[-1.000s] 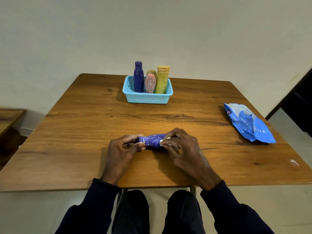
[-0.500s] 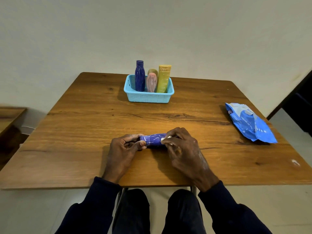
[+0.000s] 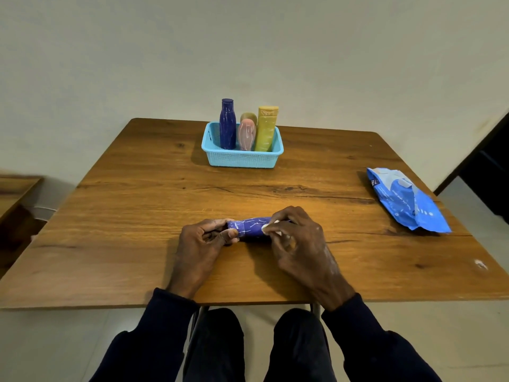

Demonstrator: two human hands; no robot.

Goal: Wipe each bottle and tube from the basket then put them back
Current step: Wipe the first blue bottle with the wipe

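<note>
Wiping looks to be the step in hand, near the front of the wooden table point(image 3: 137, 216). A blue wipes pack point(image 3: 405, 199) lies at the right edge, its print too small to read. The light-blue basket point(image 3: 242, 159) at the far side holds a dark blue bottle point(image 3: 227, 125), a yellow tube point(image 3: 265, 130) and a pink bottle point(image 3: 246, 135), none with a legible label. The left hand point(image 3: 201, 244) pinches one end of a purple tube point(image 3: 249, 228) lying crosswise, and the right hand point(image 3: 297, 244) pinches a white wipe point(image 3: 265, 228) against it. Next, probably: turn it, finish wiping, return it to the basket.
</note>
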